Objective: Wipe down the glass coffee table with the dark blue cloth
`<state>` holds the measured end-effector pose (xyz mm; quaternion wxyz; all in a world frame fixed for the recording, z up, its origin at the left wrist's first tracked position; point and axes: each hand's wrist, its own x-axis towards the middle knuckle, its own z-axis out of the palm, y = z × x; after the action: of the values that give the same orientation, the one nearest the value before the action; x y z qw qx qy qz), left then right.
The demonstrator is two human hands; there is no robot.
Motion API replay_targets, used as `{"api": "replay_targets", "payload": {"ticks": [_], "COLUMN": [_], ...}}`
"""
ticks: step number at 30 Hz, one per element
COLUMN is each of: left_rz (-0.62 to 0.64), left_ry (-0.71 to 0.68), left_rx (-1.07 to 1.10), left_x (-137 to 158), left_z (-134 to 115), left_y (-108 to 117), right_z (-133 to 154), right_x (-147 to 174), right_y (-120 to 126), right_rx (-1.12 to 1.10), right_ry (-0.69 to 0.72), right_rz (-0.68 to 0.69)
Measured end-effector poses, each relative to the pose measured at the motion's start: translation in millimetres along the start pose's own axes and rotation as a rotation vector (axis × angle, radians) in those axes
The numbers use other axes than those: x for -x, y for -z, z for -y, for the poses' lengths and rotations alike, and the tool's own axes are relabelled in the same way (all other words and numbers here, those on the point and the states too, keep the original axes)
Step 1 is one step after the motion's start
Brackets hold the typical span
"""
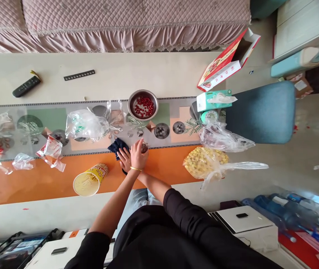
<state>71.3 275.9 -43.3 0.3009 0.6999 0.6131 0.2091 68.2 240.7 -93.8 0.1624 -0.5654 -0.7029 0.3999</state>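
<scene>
My forearms cross in front of me. My left hand point(138, 155), with a yellow bracelet at its wrist, curls round a small round container point(144, 148) with dark contents, partly hidden by the fingers. Just left of it, my right hand point(124, 159) presses its fingers onto a bunched dark blue cloth point(116, 146) at the edge of the patterned runner. Beyond the hands stands a metal bowl point(129, 105) with red pieces in it. To the left, a yellow and red popcorn tub point(91, 178) tilts on the orange surface.
A tied bag of yellow pieces point(204, 162) and another plastic bag point(223, 137) lie right. Behind them are a tissue box point(215, 101) and a red paper bag point(218, 69). Crumpled clear plastic point(88, 123) and a red-white wrapper point(51, 151) lie left. A blue stool point(263, 112) stands beside the table.
</scene>
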Motion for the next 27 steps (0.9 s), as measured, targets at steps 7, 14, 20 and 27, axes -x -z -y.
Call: {"api": "replay_targets", "payload": {"ticks": [7,14,20,27], "left_rz": [0.506,0.718,0.784,0.003], "left_ry": [-0.339,-0.556,-0.608,0.330], "left_rx": [-0.148,-0.159,-0.133,0.442], "left_x": [-32.5,-28.1,-19.3,-95.8], "left_z": [-57.7,-71.1,-65.5,-15.1], "left_y": [-82.7,-132.9,-121.7,-59.5], "right_z": [-1.2,2.7,0.9,-1.7], "right_x": [9.1,8.4,8.5,5.7], "right_y": [-7.7,10.0,9.2,3.7], "right_rx": [0.081,0.021,0.021,0.108], "right_ry": [0.159,0.091,0.110,0.151], "right_rz": [0.045,0.072,0.066,0.121]}}
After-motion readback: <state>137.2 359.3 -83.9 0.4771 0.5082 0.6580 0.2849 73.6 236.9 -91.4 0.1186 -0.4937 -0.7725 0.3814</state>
